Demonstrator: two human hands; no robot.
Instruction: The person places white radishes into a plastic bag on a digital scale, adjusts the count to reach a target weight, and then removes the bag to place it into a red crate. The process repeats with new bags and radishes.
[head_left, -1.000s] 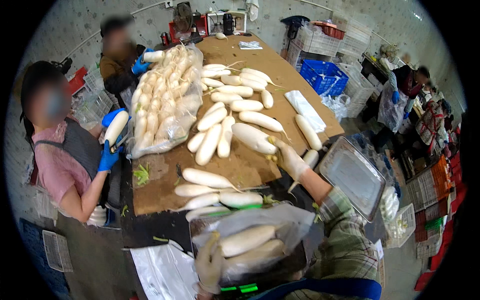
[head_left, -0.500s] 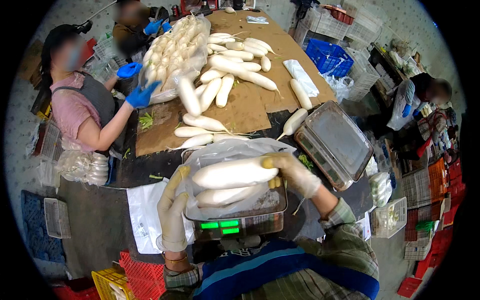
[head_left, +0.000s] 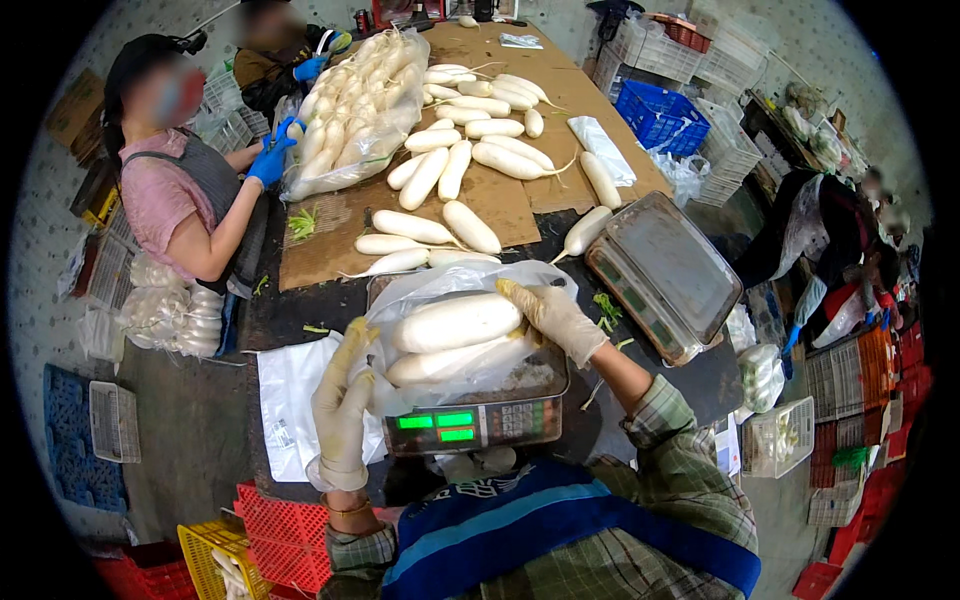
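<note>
At the lower edge, the wearer's green plaid sleeve (head_left: 672, 440) shows beside a blue garment (head_left: 480, 530). The left hand (head_left: 340, 415), in a whitish glove, is at the left edge of a translucent plastic bag (head_left: 420, 292), thumb and fingers apart; whether it pinches the film I cannot tell. White, flat plastic packaging (head_left: 295, 420) lies just left of it.

The bag rests on a grey digital scale (head_left: 475, 428) with lit green displays. Inside it, two long white radishes lie side by side, the upper radish (head_left: 458, 322) just beyond the lower radish (head_left: 450, 362). The right hand (head_left: 562, 322), gloved likewise, has its fingertips on the upper one's right end; whether it grips cannot be seen.

To the right on the dark counter (head_left: 625, 435) stands a second scale with a rectangular metal tray (head_left: 668, 265). Farther off, loose white radishes (head_left: 425, 178) lie on brown cardboard (head_left: 560, 100), beside a large clear bag packed with radishes (head_left: 355, 115). At its left, a co-worker in a pink shirt (head_left: 165, 205) holds blue-gloved hands (head_left: 268, 162) together. Beyond the counter's right side sits a blue plastic crate (head_left: 655, 118).
</note>
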